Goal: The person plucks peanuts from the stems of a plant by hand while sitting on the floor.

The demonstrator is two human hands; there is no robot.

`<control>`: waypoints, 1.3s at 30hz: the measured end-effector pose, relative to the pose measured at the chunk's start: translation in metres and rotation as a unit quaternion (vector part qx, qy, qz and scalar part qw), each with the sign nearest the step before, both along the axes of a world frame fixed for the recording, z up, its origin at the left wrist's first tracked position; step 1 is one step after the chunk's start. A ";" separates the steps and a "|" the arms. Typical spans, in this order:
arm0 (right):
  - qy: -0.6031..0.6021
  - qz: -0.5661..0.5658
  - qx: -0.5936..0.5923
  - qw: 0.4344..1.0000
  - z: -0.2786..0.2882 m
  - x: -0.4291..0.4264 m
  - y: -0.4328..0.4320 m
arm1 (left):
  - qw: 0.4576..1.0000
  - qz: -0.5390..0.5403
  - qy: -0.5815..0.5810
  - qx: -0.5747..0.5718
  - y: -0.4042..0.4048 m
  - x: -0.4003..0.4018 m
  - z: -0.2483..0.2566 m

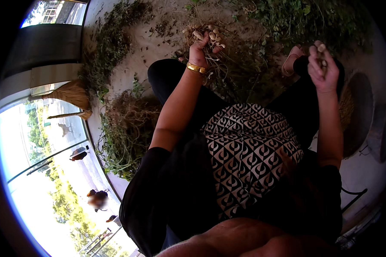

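Observation:
Wearing a gold bracelet at the wrist, my left hand [199, 53] grips a bunch of peanut roots [223, 33] with several pale pods [213, 36] among them. Stems and leaves of this plant trail down between my knees. On the right, my right hand [323, 72] is raised over my knee and curled around a few loose peanuts [322, 48], which show between its fingers. Beside my right leg stands a wide round basin [362, 112] with a heap of peanuts [345, 107] in it, partly hidden by my forearm.
Leafy peanut plants [286, 19] lie at the top right, with more greenery [111, 41] along the left wall. A heap of pulled plants [125, 128] lies by my left leg. A straw broom [70, 94] is at the left, near glass with chickens [97, 199] beyond it.

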State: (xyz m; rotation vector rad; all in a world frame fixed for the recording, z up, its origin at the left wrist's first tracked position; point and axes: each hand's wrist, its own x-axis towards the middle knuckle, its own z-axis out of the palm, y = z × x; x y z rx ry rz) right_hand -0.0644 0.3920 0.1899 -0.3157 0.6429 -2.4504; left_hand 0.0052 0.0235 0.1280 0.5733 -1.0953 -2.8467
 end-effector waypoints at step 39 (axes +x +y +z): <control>0.421 -0.167 0.490 0.745 -0.024 0.037 -0.178 | 0.972 -0.137 0.074 -0.177 0.037 0.005 -0.016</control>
